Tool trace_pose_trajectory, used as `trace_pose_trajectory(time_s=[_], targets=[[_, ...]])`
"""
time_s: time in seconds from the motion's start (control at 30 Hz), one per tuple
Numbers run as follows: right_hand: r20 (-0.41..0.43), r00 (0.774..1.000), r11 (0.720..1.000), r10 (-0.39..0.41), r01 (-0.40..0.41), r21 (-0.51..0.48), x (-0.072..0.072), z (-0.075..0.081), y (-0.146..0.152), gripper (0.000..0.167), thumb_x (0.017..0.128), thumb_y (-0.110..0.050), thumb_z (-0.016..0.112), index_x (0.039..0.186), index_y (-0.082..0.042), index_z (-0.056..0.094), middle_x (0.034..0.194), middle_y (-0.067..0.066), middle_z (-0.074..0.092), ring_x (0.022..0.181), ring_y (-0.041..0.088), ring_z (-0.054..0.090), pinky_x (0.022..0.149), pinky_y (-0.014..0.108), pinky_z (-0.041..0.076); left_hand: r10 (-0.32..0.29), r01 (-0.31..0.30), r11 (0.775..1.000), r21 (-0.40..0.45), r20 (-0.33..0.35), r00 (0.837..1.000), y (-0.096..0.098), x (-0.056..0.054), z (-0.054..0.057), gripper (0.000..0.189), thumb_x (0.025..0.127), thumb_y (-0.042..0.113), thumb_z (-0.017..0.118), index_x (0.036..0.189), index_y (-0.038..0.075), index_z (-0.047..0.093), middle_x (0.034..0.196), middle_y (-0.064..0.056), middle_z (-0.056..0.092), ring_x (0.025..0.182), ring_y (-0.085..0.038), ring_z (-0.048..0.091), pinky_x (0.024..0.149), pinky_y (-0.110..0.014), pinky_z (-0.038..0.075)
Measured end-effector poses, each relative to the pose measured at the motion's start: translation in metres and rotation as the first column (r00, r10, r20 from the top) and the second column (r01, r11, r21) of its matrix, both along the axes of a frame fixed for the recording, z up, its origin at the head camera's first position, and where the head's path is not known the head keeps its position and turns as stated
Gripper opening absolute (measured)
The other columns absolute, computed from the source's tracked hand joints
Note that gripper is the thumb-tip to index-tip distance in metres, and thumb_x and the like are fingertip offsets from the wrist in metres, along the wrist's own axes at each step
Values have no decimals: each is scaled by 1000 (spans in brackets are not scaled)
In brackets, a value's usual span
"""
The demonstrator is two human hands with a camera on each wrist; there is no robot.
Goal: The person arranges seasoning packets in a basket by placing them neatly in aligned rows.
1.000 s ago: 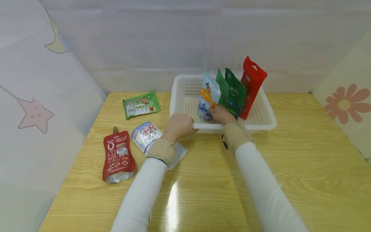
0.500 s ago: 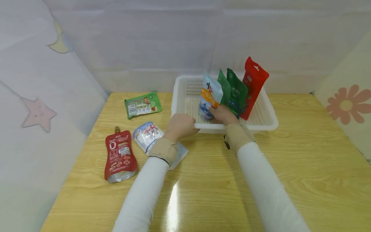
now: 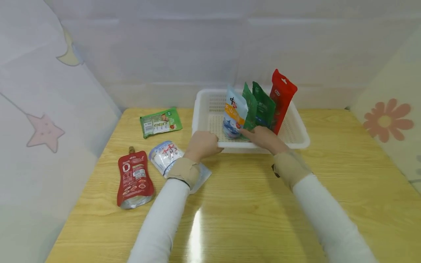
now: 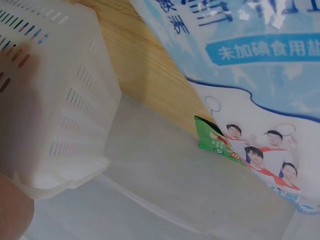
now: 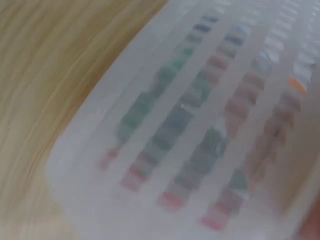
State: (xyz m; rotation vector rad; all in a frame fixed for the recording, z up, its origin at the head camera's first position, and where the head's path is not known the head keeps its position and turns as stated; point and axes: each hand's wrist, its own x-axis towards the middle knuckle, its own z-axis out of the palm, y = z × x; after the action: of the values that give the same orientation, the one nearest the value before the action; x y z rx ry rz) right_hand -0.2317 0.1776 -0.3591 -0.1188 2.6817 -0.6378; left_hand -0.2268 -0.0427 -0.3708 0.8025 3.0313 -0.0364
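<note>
My left hand (image 3: 202,144) grips the front-left rim of a white plastic basket (image 3: 304,137). My right hand (image 3: 264,138) reaches over the front rim, its fingertips at the lower right edge of a light blue and orange pouch (image 3: 232,120) that stands upright in the basket. Beside that pouch stand two green pouches, one lighter (image 3: 250,106) and one darker (image 3: 264,106), then a tall red packet (image 3: 282,98) leaning right. Through the basket's slots in the right wrist view, green and red colours show; only a blurred bit of the right hand (image 5: 311,225) appears there.
Left of the basket, a green snack packet (image 3: 161,122), a white and blue bag of salt (image 3: 166,155) and a red spouted pouch (image 3: 135,179) lie on the wooden table (image 3: 243,219). The left forearm passes over the salt bag. White sheeting (image 3: 177,54) encloses the back and sides.
My right hand has drawn back to the right from the light blue pouch, its fingers straighter. That pouch stays standing in the basket. The left hand keeps its grip on the rim.
</note>
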Motion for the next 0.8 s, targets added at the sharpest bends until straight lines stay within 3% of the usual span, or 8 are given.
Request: trace_pose_trajectory(time_s=[0.1, 0.23, 0.27, 0.4, 0.6, 0.7, 0.8], targets=[[-67, 988, 990, 136, -133, 48, 14, -1, 18, 68, 96, -61, 33, 94, -1, 66, 80, 6, 62, 76, 20, 57, 77, 39, 48, 0, 0, 1000, 6, -3, 1000, -1, -1, -1, 40, 88, 48, 57, 69, 14, 66, 67, 0, 66, 62, -17, 60, 64, -37, 54], [-186, 938, 948, 293, -260, 184, 28, -5, 38, 61, 89, -56, 55, 123, -7, 64, 109, 13, 70, 88, 23, 65, 85, 45, 53, -11, 11, 1000, 12, -9, 1000, -2, 0, 0, 39, 88, 47, 58, 69, 14, 66, 67, -1, 66, 62, -18, 60, 63, -37, 54], [-201, 931, 942, 304, -262, 211, 31, -6, 42, 61, 86, -56, 60, 123, -8, 64, 108, 12, 71, 87, 23, 65, 84, 45, 53, -16, 16, 1000, 13, -8, 1000, -1, 0, 0, 39, 88, 47, 58, 70, 14, 67, 67, -1, 66, 62, -18, 60, 63, -37, 53], [-276, 911, 927, 308, -221, 304, 38, -12, 57, 52, 81, -48, 70, 116, -9, 66, 97, 10, 73, 82, 23, 66, 74, 43, 55, -27, 27, 1000, 13, 2, 1000, -2, 2, -1, 38, 87, 47, 59, 73, 13, 69, 69, -1, 68, 64, -19, 61, 63, -37, 53], [-381, 864, 906, 330, -176, 385, 37, -18, 64, 32, 83, -39, 70, 82, -7, 65, 57, 3, 58, 53, 17, 54, 49, 34, 48, -16, 16, 1000, -10, 12, 1000, -4, 3, -2, 39, 88, 49, 59, 76, 13, 69, 72, -2, 69, 66, -19, 63, 64, -37, 54], [-396, 855, 898, 334, -162, 409, 36, -18, 64, 35, 84, -39, 70, 73, -8, 62, 52, 3, 50, 49, 16, 48, 46, 33, 45, -36, 36, 999, -21, -22, 999, -5, 3, -2, 39, 89, 48, 58, 75, 13, 69, 70, -2, 68, 64, -19, 62, 62, -37, 53], [-409, 845, 887, 345, -151, 437, 37, -16, 67, 35, 83, -39, 70, 71, -7, 62, 51, 4, 50, 48, 17, 48, 46, 34, 46, -72, 72, 997, -8, -100, 992, -3, 4, -4, 36, 89, 46, 59, 77, 13, 69, 69, -2, 68, 62, -19, 63, 59, -38, 53]])
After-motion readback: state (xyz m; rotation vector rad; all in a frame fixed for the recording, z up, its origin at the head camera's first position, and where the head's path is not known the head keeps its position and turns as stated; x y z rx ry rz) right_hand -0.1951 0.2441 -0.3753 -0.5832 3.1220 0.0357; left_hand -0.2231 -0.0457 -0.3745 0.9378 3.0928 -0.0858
